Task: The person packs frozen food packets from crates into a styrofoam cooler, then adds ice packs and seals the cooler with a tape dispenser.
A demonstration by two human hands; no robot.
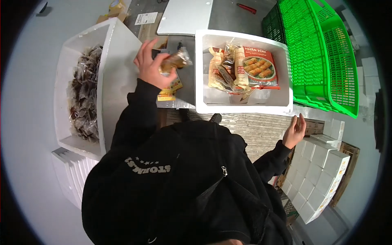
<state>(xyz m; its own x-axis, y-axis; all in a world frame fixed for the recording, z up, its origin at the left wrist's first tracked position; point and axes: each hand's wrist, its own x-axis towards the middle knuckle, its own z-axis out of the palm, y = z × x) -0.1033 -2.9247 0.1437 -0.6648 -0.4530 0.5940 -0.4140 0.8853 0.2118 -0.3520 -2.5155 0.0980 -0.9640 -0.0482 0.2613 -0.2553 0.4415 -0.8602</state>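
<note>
My left hand [152, 65] is closed around a small brown packet in clear plastic [176, 61], held above the table between two foam boxes. To the right stands an open white foam box [245, 109]. Inside it lie a red food package [261, 67] with a picture of rolls, pale wrapped tubes [241, 69] and a dark plastic-wrapped packet [226, 75]. My right hand [296, 130] is beside that box's near right corner, fingers apart and holding nothing. Yellow printed cards [167, 94] lie on the table below my left hand.
A large foam box [107, 53] full of dark wrapped packets [85, 92] stands at left. Green plastic crates [304, 53] are at right. Behind are a white foam lid [183, 16] and a red-handled tool [246, 8]. White boxes [314, 171] are stacked at lower right.
</note>
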